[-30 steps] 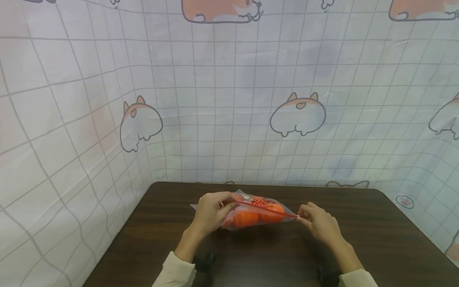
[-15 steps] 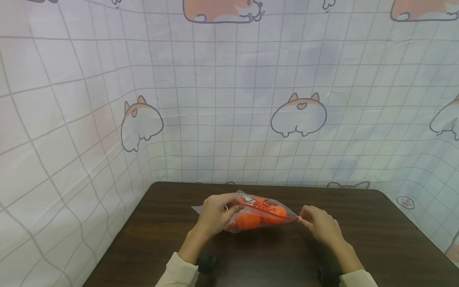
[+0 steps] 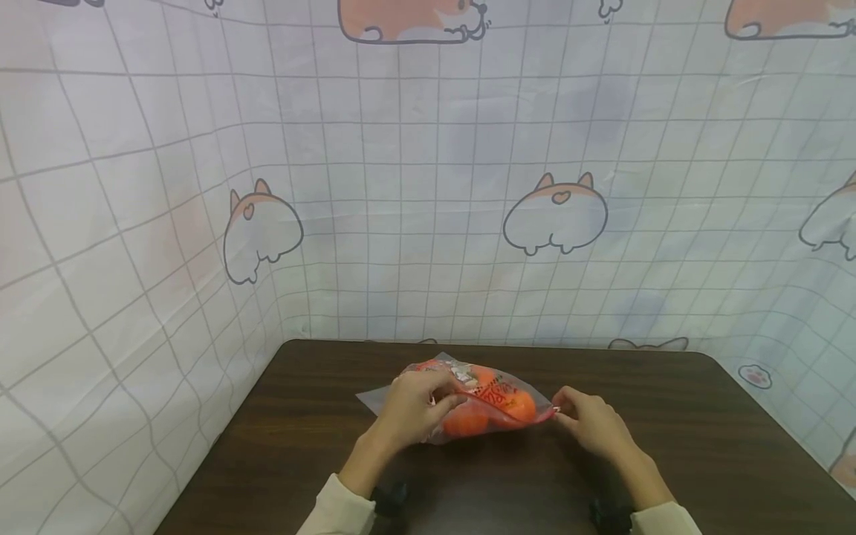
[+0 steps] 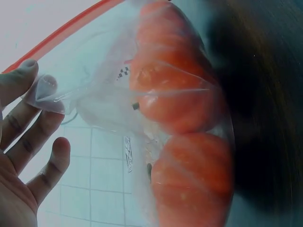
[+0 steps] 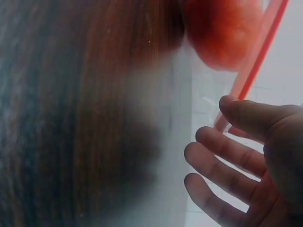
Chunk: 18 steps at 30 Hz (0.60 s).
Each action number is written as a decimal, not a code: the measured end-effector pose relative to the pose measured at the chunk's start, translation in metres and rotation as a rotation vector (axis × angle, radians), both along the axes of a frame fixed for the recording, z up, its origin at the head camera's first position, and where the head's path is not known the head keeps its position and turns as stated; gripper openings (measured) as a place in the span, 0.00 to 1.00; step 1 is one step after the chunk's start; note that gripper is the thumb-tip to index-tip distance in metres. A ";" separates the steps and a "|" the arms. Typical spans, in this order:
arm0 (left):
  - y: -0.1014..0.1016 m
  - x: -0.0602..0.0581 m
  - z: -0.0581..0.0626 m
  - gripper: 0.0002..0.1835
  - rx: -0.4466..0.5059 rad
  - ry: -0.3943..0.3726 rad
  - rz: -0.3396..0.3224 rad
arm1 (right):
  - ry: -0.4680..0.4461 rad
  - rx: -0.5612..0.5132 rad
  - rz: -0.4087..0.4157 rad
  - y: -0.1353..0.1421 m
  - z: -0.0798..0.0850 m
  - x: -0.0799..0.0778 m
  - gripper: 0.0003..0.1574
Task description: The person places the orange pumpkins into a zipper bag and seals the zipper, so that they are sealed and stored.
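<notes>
A clear zip bag [image 3: 438, 438] with a red zip strip [image 4: 71, 26] and red printing holds several round orange-red fruits [image 3: 518, 405]; in the left wrist view they look like tomatoes or oranges behind the plastic. My left hand [image 3: 411, 405] pinches the bag's zip edge between thumb and fingers, its other fingers spread in the left wrist view. At the right end of the strip, my right hand [image 3: 595, 420] pinches the bag's corner between thumb and index finger. The zip edge runs slack between both hands, bowing toward me.
The bag is over a dark brown wooden table [image 3: 301, 416]. A white gridded curtain with cartoon corgis [image 3: 555, 215] surrounds the table at the back and sides. Dark straps [image 3: 391, 498] sit at both wrists.
My left hand has slid right along the zip edge toward my right hand, and the strip between them has gone from straight to bowed. The right hand stays nearly in place.
</notes>
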State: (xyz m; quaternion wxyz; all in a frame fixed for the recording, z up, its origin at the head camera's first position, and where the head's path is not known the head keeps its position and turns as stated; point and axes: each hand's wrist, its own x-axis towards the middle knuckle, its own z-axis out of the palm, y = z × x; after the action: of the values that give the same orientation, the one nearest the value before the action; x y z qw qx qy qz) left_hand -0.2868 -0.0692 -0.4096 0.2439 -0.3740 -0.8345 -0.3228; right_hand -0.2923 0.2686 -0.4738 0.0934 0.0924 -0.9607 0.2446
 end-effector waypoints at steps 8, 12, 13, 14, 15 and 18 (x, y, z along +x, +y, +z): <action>0.006 0.001 -0.004 0.02 -0.089 -0.059 -0.047 | -0.007 -0.037 0.023 -0.003 0.002 0.001 0.11; 0.010 0.003 -0.005 0.02 -0.135 -0.110 -0.091 | 0.001 -0.077 0.092 -0.006 0.004 0.001 0.09; 0.011 0.004 -0.006 0.02 -0.144 -0.123 -0.096 | 0.007 -0.083 0.111 -0.007 0.004 0.001 0.09; 0.012 0.004 -0.006 0.01 -0.154 -0.134 -0.099 | 0.012 -0.088 0.129 -0.008 0.005 0.001 0.09; 0.013 0.005 -0.006 0.02 -0.160 -0.148 -0.103 | 0.015 -0.094 0.144 -0.009 0.005 0.001 0.09; 0.017 0.007 -0.008 0.03 -0.190 -0.173 -0.109 | 0.010 -0.108 0.167 -0.012 0.007 0.001 0.09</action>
State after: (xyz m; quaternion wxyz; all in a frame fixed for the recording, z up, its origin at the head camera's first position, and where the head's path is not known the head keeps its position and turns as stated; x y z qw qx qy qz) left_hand -0.2796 -0.0525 -0.4175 0.1167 -0.4110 -0.8577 -0.2860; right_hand -0.2916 0.2571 -0.4667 0.0822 0.1681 -0.9346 0.3024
